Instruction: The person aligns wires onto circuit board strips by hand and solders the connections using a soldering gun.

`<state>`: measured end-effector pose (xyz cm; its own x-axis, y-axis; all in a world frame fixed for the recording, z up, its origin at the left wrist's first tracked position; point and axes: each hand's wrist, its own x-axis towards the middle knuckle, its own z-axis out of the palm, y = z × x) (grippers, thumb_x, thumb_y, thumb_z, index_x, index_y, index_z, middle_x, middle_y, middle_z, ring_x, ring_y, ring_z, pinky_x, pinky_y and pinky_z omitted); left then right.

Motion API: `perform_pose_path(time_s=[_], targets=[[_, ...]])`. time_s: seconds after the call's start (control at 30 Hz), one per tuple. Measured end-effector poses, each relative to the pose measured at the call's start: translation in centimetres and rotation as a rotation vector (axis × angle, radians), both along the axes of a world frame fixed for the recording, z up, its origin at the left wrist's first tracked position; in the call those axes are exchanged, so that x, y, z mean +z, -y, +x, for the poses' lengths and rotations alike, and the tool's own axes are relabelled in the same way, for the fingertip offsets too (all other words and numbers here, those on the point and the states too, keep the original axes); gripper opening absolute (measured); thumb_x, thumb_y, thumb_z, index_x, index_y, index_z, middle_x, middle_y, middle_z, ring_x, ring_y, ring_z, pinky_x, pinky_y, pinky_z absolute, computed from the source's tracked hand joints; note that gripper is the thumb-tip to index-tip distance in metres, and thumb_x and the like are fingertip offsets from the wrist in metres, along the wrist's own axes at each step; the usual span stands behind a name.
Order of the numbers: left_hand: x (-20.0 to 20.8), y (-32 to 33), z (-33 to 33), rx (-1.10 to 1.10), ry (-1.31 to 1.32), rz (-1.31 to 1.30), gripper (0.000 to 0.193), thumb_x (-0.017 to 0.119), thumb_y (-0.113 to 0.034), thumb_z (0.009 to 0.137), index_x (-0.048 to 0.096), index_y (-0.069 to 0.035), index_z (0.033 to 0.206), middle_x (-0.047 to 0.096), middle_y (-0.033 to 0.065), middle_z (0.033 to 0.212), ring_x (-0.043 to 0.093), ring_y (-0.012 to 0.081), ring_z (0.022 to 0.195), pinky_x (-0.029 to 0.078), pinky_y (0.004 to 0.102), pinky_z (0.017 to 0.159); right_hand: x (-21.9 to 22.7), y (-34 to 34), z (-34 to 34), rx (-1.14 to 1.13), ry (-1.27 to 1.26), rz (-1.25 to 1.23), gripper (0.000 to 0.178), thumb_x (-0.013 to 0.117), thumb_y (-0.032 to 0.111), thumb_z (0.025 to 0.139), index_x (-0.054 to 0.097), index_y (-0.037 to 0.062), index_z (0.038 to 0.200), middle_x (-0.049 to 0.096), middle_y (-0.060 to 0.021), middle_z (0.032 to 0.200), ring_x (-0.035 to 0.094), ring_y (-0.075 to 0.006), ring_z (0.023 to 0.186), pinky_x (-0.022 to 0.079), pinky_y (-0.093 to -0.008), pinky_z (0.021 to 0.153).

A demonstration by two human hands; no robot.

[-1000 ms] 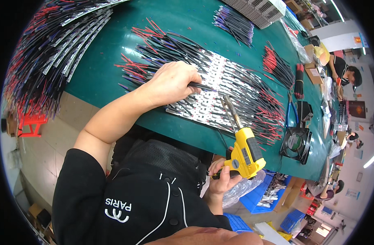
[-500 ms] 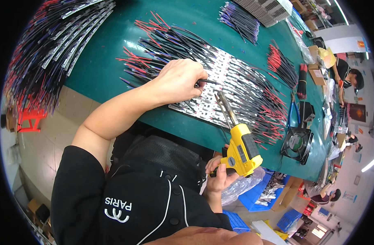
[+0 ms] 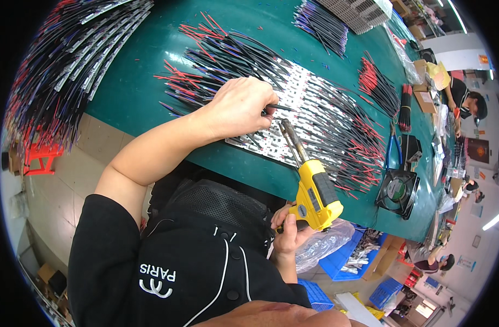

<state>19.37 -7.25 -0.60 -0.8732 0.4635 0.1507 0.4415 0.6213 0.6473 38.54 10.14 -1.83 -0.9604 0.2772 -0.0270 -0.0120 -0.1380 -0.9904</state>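
My left hand [image 3: 239, 108] is closed over the middle of a panel of white circuit boards [image 3: 274, 143]. Its fingertips pinch a thin black pointed piece [image 3: 283, 107]; whether it is tweezers or a wire I cannot tell. Black wires with red and blue ends [image 3: 217, 46] fan out from the boards on both sides. Below the panel, my right hand [image 3: 290, 234] grips a yellow soldering gun [image 3: 316, 197] by its handle. The gun's metal tip and thin feed tube point up at the boards, just below the black piece. Whether the tip touches a board I cannot tell.
Wired strips [image 3: 91, 65] hang over the table's left edge. Wire bundles [image 3: 379, 86], blue-handled pliers [image 3: 391, 148] and a black fan [image 3: 397, 192] lie to the right. A blue bin [image 3: 336, 267] stands below the table edge. Other people [image 3: 467, 101] work further right.
The soldering gun has shifted left, its tip now closer to my left hand's fingers. My right hand moved slightly left with it. My left hand has stayed in place.
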Motion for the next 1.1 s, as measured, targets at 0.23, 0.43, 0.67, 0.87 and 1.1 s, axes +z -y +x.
perform_pose_path(time_s=[0.23,0.43,0.67,0.87,1.1], targets=[[0.0,-0.2,0.1,0.008,0.003,0.004,0.014,0.068,-0.010,0.059,0.062,-0.002,0.069,0.057,0.0100,0.068,0.058,0.0283,0.067,0.045,0.0370,0.059,-0.2,-0.3,0.0,0.025,-0.010,0.033,0.029,0.052,0.012,0.083,0.040,-0.0056,0.103,0.045,-0.0073,0.057,0.042,-0.0128,0.044,0.038,-0.0235,0.041],[0.2,-0.1,0.0,0.003,0.008,0.023,0.010,0.064,-0.011,0.060,0.061,-0.003,0.065,0.059,0.0158,0.065,0.060,0.0336,0.068,0.046,0.0421,0.062,0.3,-0.6,-0.3,0.038,-0.040,0.062,0.046,0.052,0.014,0.084,0.034,-0.0098,0.119,0.044,-0.0068,0.055,0.040,-0.0121,0.040,0.037,-0.0229,0.039],[0.3,0.0,0.0,-0.014,-0.011,-0.017,0.013,0.068,-0.009,0.059,0.062,-0.003,0.068,0.058,0.0096,0.070,0.058,0.0282,0.068,0.045,0.0374,0.061,0.6,-1.2,-0.2,-0.022,-0.131,0.019,0.055,0.051,0.016,0.085,0.025,-0.0107,0.125,0.043,-0.0069,0.054,0.040,-0.0119,0.039,0.037,-0.0226,0.038],[-0.1,0.3,-0.6,-0.087,0.000,0.076,0.010,0.066,-0.009,0.062,0.061,-0.002,0.068,0.058,0.0099,0.068,0.058,0.0271,0.065,0.046,0.0359,0.061,0.0,-1.3,0.4,0.001,-0.151,0.020,0.044,0.052,0.016,0.084,0.033,-0.0093,0.115,0.044,-0.0083,0.054,0.041,-0.0136,0.039,0.037,-0.0237,0.038],[0.0,0.3,-0.6,-0.105,0.010,0.043,0.012,0.067,-0.009,0.061,0.061,-0.002,0.069,0.058,0.0097,0.069,0.058,0.0271,0.067,0.046,0.0361,0.063,-1.1,-1.7,1.1,0.118,-0.099,-0.046,0.044,0.046,0.000,0.083,0.034,-0.0028,0.125,0.046,-0.0070,0.063,0.044,-0.0117,0.049,0.040,-0.0229,0.043]])
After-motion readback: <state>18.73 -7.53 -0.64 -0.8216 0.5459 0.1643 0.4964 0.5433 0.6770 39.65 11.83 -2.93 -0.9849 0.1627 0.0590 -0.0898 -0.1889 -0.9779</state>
